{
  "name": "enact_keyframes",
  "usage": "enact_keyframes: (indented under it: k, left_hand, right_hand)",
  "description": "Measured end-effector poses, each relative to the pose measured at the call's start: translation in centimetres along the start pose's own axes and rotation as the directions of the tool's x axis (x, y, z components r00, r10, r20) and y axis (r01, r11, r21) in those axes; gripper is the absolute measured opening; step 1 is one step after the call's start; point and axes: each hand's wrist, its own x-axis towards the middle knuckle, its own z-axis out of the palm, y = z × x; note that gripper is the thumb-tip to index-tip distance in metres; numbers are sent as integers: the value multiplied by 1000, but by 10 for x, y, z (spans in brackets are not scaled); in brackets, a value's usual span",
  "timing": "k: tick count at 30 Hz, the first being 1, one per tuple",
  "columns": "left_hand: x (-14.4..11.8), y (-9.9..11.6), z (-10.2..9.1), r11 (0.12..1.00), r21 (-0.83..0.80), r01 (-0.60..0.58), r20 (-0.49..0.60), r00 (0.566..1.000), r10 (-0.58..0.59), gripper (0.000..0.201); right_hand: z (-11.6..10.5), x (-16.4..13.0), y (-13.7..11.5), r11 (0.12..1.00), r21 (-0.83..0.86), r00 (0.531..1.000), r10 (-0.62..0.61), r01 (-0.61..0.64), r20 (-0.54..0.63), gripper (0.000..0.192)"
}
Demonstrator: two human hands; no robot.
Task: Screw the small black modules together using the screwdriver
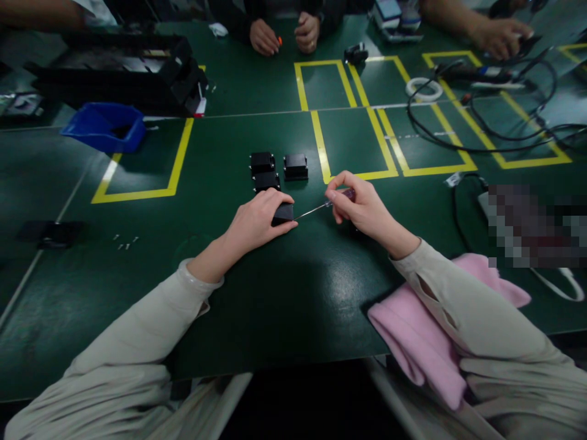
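Two beige sleeves reach in from the near edge of the dark green desk (284,305), a pink cloth (413,342) bunched under the right forearm. The left hand (257,221) is closed over a small black block (284,213), pinning it flat to the desk between thumb and fingers. The right hand (362,208) pinches a thin screwdriver (321,208) by its reddish handle, the shaft running level to the block's right face. The tip seems to touch that face, though it is too small to be sure. This looks like the fastening step on one block; the next move would call for a steady hold and the tip seated square before any turn.

Just beyond lie three more black blocks (275,168), close together. A few tiny screws (125,242) sit well to the left. Farther off, yellow tape (330,116) marks rectangles on the desk, with a blue bin (104,127), a black tray (123,73), a tape roll (424,89) and looping black cables (486,122). Other people's hands (284,33) rest at the far edge.
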Motion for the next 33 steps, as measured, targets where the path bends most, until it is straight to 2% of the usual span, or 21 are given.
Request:
enact_keyframes:
  k: [4,10,16,23,28,33]
  left_hand:
    - [0,0,0,1000,0,-3,-4,1000,3,41]
    - [0,0,0,1000,-3,-2,-3,1000,2,42]
    - [0,0,0,1000,-1,-7,-3,1000,7,42]
    - [0,0,-1,1000,-13,-4,3,1000,4,42]
    - [1,0,-1,1000,-19,2,5,1000,-2,42]
    - [1,0,-1,1000,-26,8,4,1000,-8,41]
  right_hand:
    - [0,0,-1,999,-5,999,-34,34,-2,21]
    - [1,0,-1,999,33,1000,12,-11,-10,33]
    - [0,0,-1,999,17,1000,-29,29,5,21]
    - [0,0,-5,1000,-2,1000,24,-24,4,27]
    - [0,0,-5,1000,10,1000,-18,18,-8,23]
    - [0,-1,-5,1000,12,1000,14,-14,-8,23]
